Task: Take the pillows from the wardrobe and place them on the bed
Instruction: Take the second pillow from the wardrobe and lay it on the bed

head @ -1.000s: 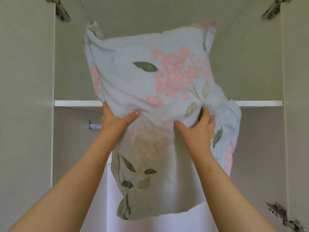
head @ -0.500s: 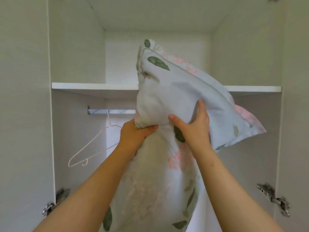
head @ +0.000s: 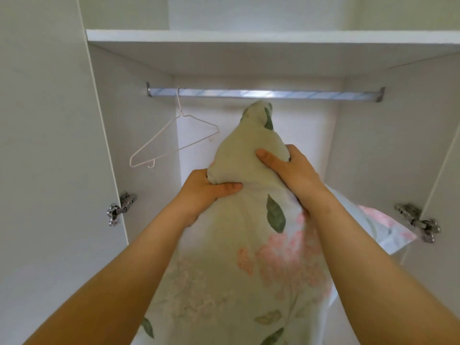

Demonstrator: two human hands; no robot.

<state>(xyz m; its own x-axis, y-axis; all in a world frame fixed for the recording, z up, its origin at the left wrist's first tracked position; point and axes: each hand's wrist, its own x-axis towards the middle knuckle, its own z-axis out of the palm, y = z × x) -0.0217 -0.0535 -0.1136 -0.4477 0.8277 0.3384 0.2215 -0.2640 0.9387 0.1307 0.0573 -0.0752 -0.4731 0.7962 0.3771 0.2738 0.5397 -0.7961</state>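
Note:
A pillow (head: 249, 257) in a pale cover with pink flowers and green leaves hangs between my forearms in front of the open wardrobe (head: 373, 145). My left hand (head: 206, 190) grips its left side, thumb across the front. My right hand (head: 291, 170) grips the upper right side, thumb pressed into the fabric. The pillow's top corner points up just below the hanging rail (head: 263, 93). Its lower end runs out of the frame. A corner of the cover (head: 388, 230) sticks out behind my right forearm.
A white wire hanger (head: 174, 143) hangs at the rail's left end. A white shelf (head: 249, 36) spans the wardrobe above the rail. Open doors stand left (head: 44, 170) and right, with metal hinges (head: 119, 207) at mid height.
The pillow has come off the shelf and down, from above shelf level to below the rail, turning end-up. Both hands keep their hold. The view has tilted downward.

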